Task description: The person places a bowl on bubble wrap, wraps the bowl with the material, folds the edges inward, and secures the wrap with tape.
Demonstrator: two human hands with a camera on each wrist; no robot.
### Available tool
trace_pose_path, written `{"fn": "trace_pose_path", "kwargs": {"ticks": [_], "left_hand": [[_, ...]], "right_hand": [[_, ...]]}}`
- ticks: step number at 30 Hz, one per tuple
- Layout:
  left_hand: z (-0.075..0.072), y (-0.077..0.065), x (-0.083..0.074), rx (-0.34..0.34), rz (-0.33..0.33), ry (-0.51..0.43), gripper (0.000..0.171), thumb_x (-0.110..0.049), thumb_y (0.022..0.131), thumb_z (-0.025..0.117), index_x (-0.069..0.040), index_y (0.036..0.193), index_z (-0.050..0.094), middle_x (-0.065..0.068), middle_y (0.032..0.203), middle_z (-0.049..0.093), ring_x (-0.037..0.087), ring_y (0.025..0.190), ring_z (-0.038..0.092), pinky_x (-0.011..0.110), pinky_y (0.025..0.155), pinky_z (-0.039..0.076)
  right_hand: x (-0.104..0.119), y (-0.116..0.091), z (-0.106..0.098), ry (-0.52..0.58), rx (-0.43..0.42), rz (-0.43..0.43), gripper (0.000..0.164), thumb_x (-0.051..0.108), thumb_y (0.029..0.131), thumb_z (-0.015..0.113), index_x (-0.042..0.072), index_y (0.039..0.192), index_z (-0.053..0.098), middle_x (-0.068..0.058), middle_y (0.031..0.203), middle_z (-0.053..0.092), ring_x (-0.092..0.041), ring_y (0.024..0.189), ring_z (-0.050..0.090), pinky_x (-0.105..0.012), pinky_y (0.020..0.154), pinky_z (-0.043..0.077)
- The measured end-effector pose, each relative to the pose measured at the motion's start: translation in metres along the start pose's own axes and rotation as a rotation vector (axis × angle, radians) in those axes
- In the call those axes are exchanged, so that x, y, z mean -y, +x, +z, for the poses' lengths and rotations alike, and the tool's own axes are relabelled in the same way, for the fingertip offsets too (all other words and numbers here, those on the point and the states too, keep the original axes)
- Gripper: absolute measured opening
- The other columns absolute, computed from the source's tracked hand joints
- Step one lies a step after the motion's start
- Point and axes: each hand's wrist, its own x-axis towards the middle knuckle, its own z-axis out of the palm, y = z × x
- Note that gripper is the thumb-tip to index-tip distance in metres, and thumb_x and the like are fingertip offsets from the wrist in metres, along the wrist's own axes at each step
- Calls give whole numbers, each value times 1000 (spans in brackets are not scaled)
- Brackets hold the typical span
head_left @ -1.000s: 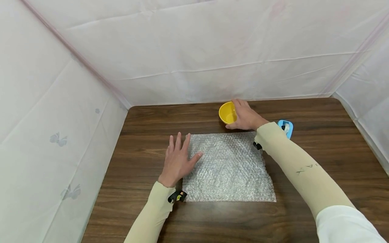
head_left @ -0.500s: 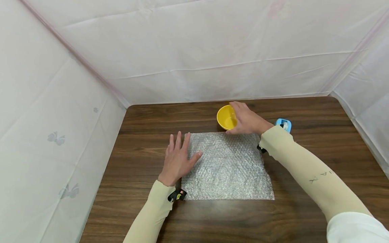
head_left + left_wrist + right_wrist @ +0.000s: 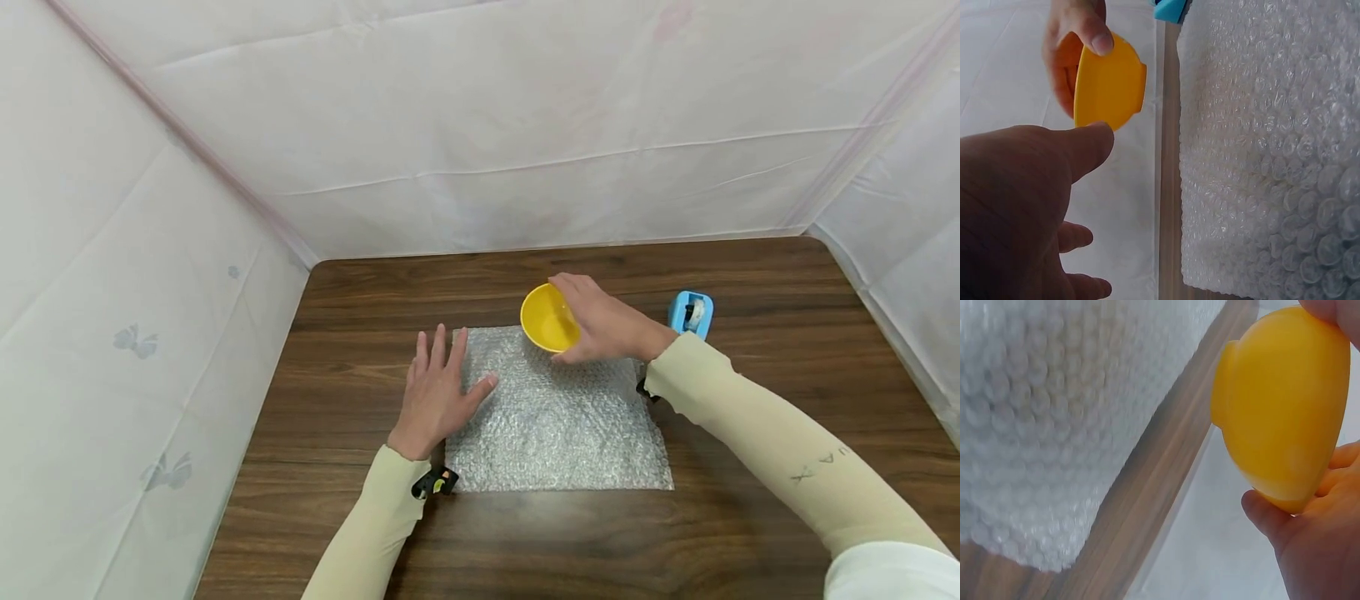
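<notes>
My right hand [image 3: 611,325] grips a yellow bowl [image 3: 543,319] by its rim, thumb on the near side and fingers over the far side. The bowl overlaps the back edge of a sheet of bubble wrap [image 3: 555,425] in the head view. In the right wrist view the bowl's foot [image 3: 1224,384] faces the sheet, with a gap between them. My left hand [image 3: 437,400] is spread at the sheet's left edge, fingers straight and thumb out over the wrap, holding nothing. In the left wrist view the bowl [image 3: 1113,87] appears beyond my left thumb.
A blue tape dispenser [image 3: 691,313] stands on the brown wooden table [image 3: 360,308], right of the bowl and behind my right forearm. White sheeting [image 3: 450,125] hangs behind the table and along both sides.
My right hand has brought the bowl from near the table's back edge toward me, to over the back of the bubble wrap. My left hand has stayed in place.
</notes>
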Motion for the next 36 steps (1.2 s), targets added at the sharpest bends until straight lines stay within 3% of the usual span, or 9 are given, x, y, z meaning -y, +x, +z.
{"fn": "trace_pose_path", "kwargs": {"ticks": [20, 36], "left_hand": [[-5, -7, 1, 38, -1, 25, 95, -59, 94, 68, -16, 167, 25, 23, 174, 14, 51, 161, 7, 70, 124, 23], [-2, -12, 5, 37, -12, 6, 92, -54, 94, 70, -14, 166, 28, 23, 174, 15, 51, 161, 6, 70, 125, 22]], "right_hand": [[39, -20, 21, -16, 61, -107, 121, 44, 72, 93, 2, 162, 23, -18, 165, 32, -33, 145, 41, -49, 110, 52], [44, -23, 36, -64, 51, -146, 120, 47, 71, 93, 1, 161, 27, -18, 162, 37, -35, 147, 41, -51, 116, 46]]}}
